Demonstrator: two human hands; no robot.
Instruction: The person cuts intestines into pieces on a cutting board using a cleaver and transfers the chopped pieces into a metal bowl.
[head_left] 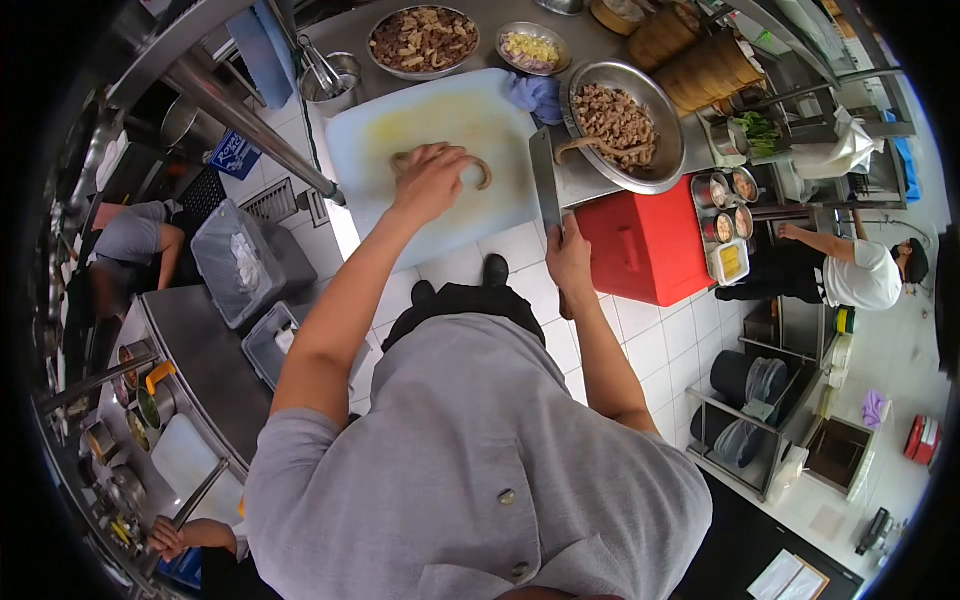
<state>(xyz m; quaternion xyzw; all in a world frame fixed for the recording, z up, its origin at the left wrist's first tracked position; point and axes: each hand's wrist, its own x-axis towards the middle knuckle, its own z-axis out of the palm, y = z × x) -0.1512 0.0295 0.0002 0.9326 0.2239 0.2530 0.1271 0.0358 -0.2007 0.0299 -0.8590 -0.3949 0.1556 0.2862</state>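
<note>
My left hand (pixel 432 183) rests on the white cutting board (pixel 375 130), its fingers curled over a pale brown strip of meat (pixel 484 174). One curved end of the strip sticks out to the right of the fingers; part of it is hidden beneath them. In my right hand (pixel 570 258) is a cleaver (pixel 545 182), held by the handle, its blade pointing away from me along the board's right edge. Beyond the blade, a steel bowl (pixel 672 150) contains chopped meat (pixel 612 115), and a longer meat strip (pixel 580 146) lies across its near rim.
Behind the board stand a bowl of dark sliced meat (pixel 424 40), a bowl of chopped yellow and purple pieces (pixel 533 48) and a purple cloth (pixel 536 96). A red box (pixel 645 245) sits below the steel bowl. Co-workers are at the left and at the right (pixel 862 272).
</note>
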